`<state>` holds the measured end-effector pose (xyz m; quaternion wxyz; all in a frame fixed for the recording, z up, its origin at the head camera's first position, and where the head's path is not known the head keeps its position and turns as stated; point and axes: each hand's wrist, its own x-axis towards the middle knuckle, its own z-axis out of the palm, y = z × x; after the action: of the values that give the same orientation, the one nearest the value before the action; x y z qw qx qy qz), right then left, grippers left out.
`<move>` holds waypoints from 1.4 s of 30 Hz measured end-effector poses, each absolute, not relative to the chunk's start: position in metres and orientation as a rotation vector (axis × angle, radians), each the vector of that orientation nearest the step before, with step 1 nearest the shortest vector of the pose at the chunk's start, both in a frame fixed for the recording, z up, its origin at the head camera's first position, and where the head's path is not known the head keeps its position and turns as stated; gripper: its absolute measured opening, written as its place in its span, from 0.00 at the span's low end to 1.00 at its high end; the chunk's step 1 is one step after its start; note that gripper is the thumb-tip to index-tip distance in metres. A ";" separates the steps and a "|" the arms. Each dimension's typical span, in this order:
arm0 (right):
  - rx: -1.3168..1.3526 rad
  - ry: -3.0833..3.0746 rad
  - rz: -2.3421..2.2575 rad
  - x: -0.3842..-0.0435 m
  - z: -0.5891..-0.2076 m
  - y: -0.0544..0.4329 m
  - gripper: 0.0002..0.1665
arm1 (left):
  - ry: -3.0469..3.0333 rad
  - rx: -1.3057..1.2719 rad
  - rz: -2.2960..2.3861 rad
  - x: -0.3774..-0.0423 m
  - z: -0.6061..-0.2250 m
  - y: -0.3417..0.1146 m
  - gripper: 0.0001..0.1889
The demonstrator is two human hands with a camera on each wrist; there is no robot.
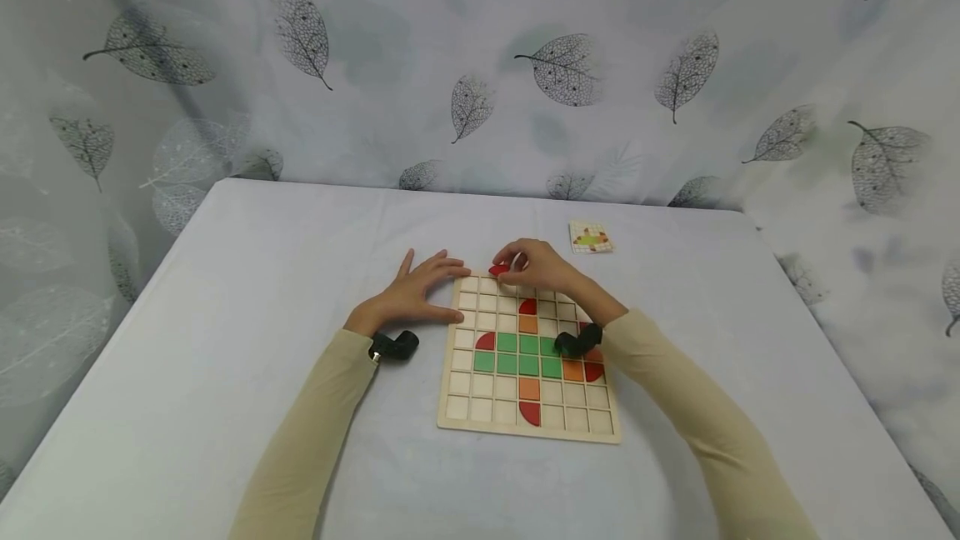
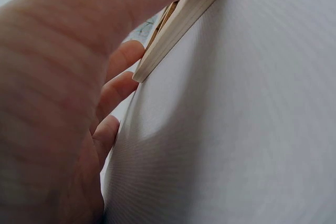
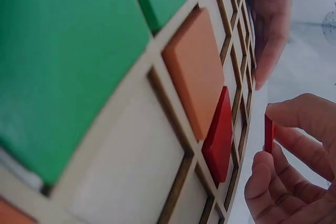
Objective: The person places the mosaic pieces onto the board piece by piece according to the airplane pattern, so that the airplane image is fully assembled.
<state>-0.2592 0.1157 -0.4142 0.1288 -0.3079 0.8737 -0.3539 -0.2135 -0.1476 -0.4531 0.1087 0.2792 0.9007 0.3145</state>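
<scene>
A wooden grid board lies on the table with green square tiles, orange square tiles and red quarter-round tiles set in some cells. My right hand pinches a loose red tile between thumb and fingertips, above the board's far edge. Along the board's upper left side, my left hand is spread, its thumb and a fingertip touching the wooden rim. The right wrist and its black camera hide part of the board's right side.
A small pattern card lies beyond the board's far right corner. White cloth covers the table. Behind its far edge hangs a leaf-printed curtain.
</scene>
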 end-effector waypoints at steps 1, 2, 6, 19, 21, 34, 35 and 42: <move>-0.908 2.535 -1.035 -0.258 -0.414 0.115 0.16 | 2.649 0.823 0.925 -0.214 -0.453 -0.148 0.39; -0.918 2.531 -1.039 -0.256 -0.413 0.115 0.16 | 2.650 0.825 0.926 -0.214 -0.453 -0.148 0.39; -0.961 2.519 -1.052 -0.249 -0.411 0.113 0.16 | 2.645 0.824 0.925 -0.214 -0.453 -0.149 0.39; -1.075 2.405 -1.065 -0.229 -0.411 0.110 0.15 | 2.640 0.831 0.939 -0.214 -0.453 -0.148 0.39; -1.100 2.390 -1.070 -0.226 -0.411 0.109 0.15 | 2.641 0.834 0.938 -0.214 -0.454 -0.148 0.39; -1.113 2.326 -1.081 -0.214 -0.416 0.105 0.15 | 2.639 0.839 0.938 -0.213 -0.453 -0.148 0.39; -1.110 2.319 -1.082 -0.213 -0.417 0.104 0.15 | 2.641 0.840 0.939 -0.213 -0.453 -0.148 0.39; -1.154 2.281 -1.098 -0.205 -0.417 0.100 0.14 | 2.647 0.845 0.933 -0.213 -0.455 -0.149 0.39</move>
<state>-0.2053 0.1003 -0.4171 0.1788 -0.4080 0.8067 -0.3883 -0.2132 -0.1486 -0.4549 0.1049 0.2866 0.8981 0.3166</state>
